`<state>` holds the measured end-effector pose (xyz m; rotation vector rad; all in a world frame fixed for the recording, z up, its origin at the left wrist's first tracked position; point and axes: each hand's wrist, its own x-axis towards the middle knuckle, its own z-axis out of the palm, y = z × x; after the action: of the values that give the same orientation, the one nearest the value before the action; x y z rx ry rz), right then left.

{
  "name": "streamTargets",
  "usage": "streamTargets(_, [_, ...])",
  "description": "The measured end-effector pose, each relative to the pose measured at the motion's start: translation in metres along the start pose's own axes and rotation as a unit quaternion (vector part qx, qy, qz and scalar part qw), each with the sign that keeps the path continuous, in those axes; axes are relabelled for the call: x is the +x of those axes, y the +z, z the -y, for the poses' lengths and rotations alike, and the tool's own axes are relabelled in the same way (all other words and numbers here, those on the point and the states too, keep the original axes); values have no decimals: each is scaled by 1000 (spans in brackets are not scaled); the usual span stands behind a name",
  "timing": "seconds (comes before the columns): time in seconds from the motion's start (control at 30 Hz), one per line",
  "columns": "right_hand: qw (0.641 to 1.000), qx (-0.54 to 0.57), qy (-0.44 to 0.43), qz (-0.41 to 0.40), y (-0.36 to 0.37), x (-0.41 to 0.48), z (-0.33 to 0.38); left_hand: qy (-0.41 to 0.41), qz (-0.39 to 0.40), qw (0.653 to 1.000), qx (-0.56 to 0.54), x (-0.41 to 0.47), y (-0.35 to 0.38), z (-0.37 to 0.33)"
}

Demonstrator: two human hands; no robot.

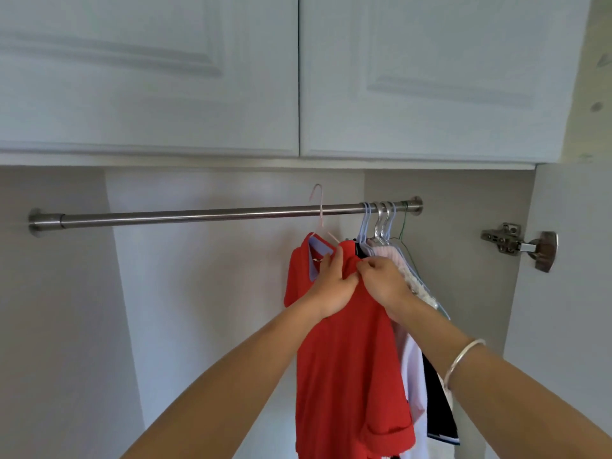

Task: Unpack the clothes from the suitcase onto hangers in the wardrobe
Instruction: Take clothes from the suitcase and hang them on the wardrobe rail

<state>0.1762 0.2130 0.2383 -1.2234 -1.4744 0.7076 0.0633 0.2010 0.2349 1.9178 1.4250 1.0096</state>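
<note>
A red shirt [344, 359] with a blue inner collar hangs on a pink hanger [319, 210], whose hook rises above the steel wardrobe rail [198, 215]. My left hand [331, 286] grips the shirt at the collar and shoulder. My right hand [384, 279], a silver bangle on its wrist, pinches the shirt's right shoulder. To the right, several garments [417, 366] in white, pink and black hang on pale hangers [377, 223] bunched at the rail's right end. The suitcase is out of view.
Two shut white upper cupboard doors [298, 77] sit above the opening. The open wardrobe door with a metal hinge [516, 243] stands at the right. A thin green wire hanger [402, 226] hangs at the rail's far right.
</note>
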Motion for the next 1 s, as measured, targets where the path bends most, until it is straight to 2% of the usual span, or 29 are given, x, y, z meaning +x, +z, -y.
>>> streamTargets(0.13, [999,20,42,-27,9,19,-11,10,52,999,3,26,-3,11])
streamTargets(0.4, [994,-44,72,-67,9,31,-46,-26,128,991,-35,56,8,30])
streamTargets(0.53, [986,-136,61,-77,1,33,-57,-15,156,987,-23,67,17,33])
streamTargets(0.67, [971,-224,33,-73,-11,31,-58,17,131,991,-14,70,21,34])
streamTargets(0.73, [961,-251,-23,-116,-14,27,-56,46,78,996,7,70,23,30])
streamTargets(0.83, [950,-216,-76,-211,-28,14,-39,111,3,994,-26,65,33,15])
streamTargets(0.9, [944,-185,-88,-259,-40,1,-26,151,19,987,-56,59,45,1])
streamTargets(1.0, [922,-197,-66,-327,-75,-33,-26,190,112,971,-91,37,80,-27])
